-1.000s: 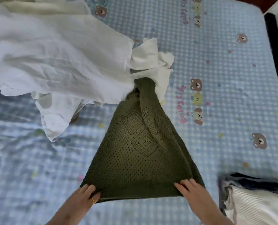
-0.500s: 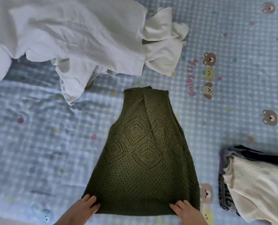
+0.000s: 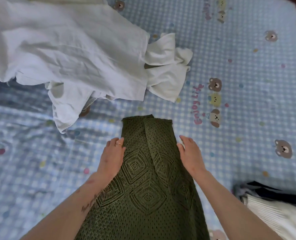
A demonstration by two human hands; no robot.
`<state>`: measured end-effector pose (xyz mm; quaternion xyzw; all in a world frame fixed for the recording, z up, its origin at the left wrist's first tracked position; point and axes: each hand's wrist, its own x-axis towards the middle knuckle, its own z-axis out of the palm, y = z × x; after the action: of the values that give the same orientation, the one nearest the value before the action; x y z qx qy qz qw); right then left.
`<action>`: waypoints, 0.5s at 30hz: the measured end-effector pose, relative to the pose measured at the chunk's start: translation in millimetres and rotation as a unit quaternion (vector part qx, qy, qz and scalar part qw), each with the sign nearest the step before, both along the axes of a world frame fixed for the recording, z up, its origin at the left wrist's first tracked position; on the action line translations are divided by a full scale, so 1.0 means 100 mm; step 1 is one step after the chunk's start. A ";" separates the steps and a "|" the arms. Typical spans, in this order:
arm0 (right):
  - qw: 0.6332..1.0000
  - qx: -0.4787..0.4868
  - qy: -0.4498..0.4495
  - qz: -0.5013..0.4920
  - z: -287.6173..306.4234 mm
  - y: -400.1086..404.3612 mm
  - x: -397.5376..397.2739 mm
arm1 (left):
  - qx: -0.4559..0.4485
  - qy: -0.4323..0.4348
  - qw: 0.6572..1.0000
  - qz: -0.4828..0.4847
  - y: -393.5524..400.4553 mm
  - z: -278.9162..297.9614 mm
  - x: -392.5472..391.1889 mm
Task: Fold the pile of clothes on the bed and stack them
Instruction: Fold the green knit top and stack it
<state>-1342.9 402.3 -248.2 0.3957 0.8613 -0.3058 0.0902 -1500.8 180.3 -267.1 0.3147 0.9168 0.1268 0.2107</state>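
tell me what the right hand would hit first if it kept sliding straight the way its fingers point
The right hand points up the bed beside the green knit top. Straight on lies bare checked bedsheet, then most likely the small white garment at the edge of the unfolded white pile; depth is hard to judge.

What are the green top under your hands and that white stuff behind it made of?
The green top looks like an open knit or crochet, probably cotton or acrylic yarn: matte, with small holes and diamond patterns. The white clothes look like thin woven cloth, perhaps cotton or linen: matte, with many soft creases. The exact fibre cannot be told by sight.
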 end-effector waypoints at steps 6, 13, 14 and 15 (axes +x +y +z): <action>0.998 -0.046 0.030 0.003 -0.46 0.38 -0.87 | -0.004 0.029 0.999 -0.021 0.79 -0.33 -0.69; 0.989 0.032 0.064 -0.131 -0.55 1.13 -0.69 | 0.012 0.071 0.996 0.051 0.78 -0.45 -1.18; 0.987 0.046 0.054 -0.144 -0.53 1.29 -0.62 | -0.003 0.086 0.995 0.050 0.75 -0.45 -1.27; 0.987 0.054 0.043 -0.145 -0.52 1.43 -0.58 | -0.018 0.094 0.994 0.045 0.73 -0.46 -1.34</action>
<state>-1400.4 544.9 -300.0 0.5070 0.8133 -0.2851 -0.0140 -1634.6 253.7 -313.3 0.2794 0.9480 0.0895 0.1229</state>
